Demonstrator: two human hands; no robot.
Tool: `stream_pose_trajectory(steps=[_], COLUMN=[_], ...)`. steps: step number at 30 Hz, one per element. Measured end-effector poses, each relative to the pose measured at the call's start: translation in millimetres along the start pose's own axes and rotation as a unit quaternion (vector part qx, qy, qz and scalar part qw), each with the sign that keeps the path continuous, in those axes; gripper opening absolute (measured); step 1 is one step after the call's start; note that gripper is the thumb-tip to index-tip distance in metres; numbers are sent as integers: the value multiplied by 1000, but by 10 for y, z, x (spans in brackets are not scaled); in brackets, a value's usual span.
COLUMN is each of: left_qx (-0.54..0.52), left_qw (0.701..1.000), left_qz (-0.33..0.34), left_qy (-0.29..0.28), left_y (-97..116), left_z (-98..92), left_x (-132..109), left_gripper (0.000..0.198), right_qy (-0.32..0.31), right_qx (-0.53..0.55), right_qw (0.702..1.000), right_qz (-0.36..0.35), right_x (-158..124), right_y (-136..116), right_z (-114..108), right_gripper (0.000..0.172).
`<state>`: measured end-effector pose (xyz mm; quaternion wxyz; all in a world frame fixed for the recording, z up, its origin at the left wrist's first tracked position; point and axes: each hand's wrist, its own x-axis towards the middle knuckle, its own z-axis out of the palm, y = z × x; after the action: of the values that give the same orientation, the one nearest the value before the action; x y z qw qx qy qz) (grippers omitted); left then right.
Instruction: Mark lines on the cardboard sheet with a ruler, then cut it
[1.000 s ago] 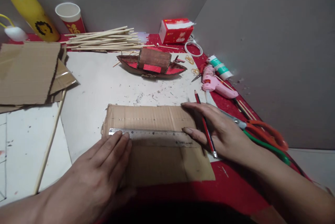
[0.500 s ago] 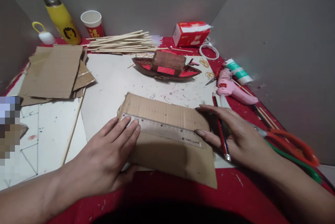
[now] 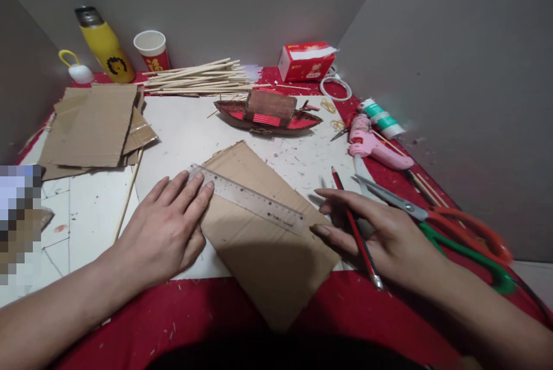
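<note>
A brown cardboard piece (image 3: 272,255) lies turned at an angle in front of me, a corner pointing at the near edge. Across it rests a clear plastic ruler (image 3: 253,198). The fingers of my left hand (image 3: 173,229) lie flat on the ruler's left end, pressing from above. My right hand (image 3: 389,234) holds a red and black pencil (image 3: 359,242), its dark tip pointing away from me. The right fingertips are apart, beside the cardboard's right edge and near the ruler's other end.
Scissors (image 3: 449,223) lie right of my right hand, behind them a pink glue gun (image 3: 375,148). A model boat (image 3: 270,113) stands beyond the cardboard. Wooden sticks (image 3: 194,79), a paper cup (image 3: 151,53), a yellow bottle (image 3: 106,50) and stacked cardboard (image 3: 93,128) are farther back.
The cardboard has turned, so a corner now points toward me. The ruler has shifted left with my left hand. My right hand has come off the cardboard, still holding the pencil.
</note>
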<state>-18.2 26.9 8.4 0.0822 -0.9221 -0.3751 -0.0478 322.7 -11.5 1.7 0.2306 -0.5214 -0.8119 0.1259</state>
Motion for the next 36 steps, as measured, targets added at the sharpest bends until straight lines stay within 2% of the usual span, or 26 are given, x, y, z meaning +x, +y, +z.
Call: stream_pose_trajectory(steps=[5, 8, 10, 15, 18, 20, 25, 28, 36], left_qx=[33, 29, 17, -20, -78, -94, -3, 16, 28], left_qw=[999, 999, 999, 999, 996, 995, 999, 1000, 999], left_qz=[0, 12, 21, 26, 25, 14, 27, 17, 26], left_qy=[-8, -18, -20, 3, -23, -39, -24, -18, -2], left_y=[-21, 32, 74, 58, -40, -96, -94, -44, -12], left_z=[-111, -186, -199, -112, -54, -37, -66, -90, -26], left_x=[23, 13, -9, -37, -8, 15, 24, 8, -1], left_gripper=[55, 52, 51, 50, 47, 53, 58, 59, 64], right_qy=[-10, -29, -20, 11, 22, 32, 59, 71, 116], right_qx=[16, 36, 44, 17, -15, -33, -70, -99, -109], right_qw=[999, 998, 996, 995, 995, 993, 989, 984, 981], right_qz=[-33, -53, -77, -99, -95, -104, -120, -127, -115], right_x=[-63, -155, -220, -323, -356, -390, -560, -680, -799], right_y=[-172, -247, -280, -340, -386, -416, -482, -531, -590], right_z=[18, 75, 125, 208, 217, 229, 325, 391, 491], right_gripper=[35, 36, 38, 38, 39, 45, 60, 66, 67])
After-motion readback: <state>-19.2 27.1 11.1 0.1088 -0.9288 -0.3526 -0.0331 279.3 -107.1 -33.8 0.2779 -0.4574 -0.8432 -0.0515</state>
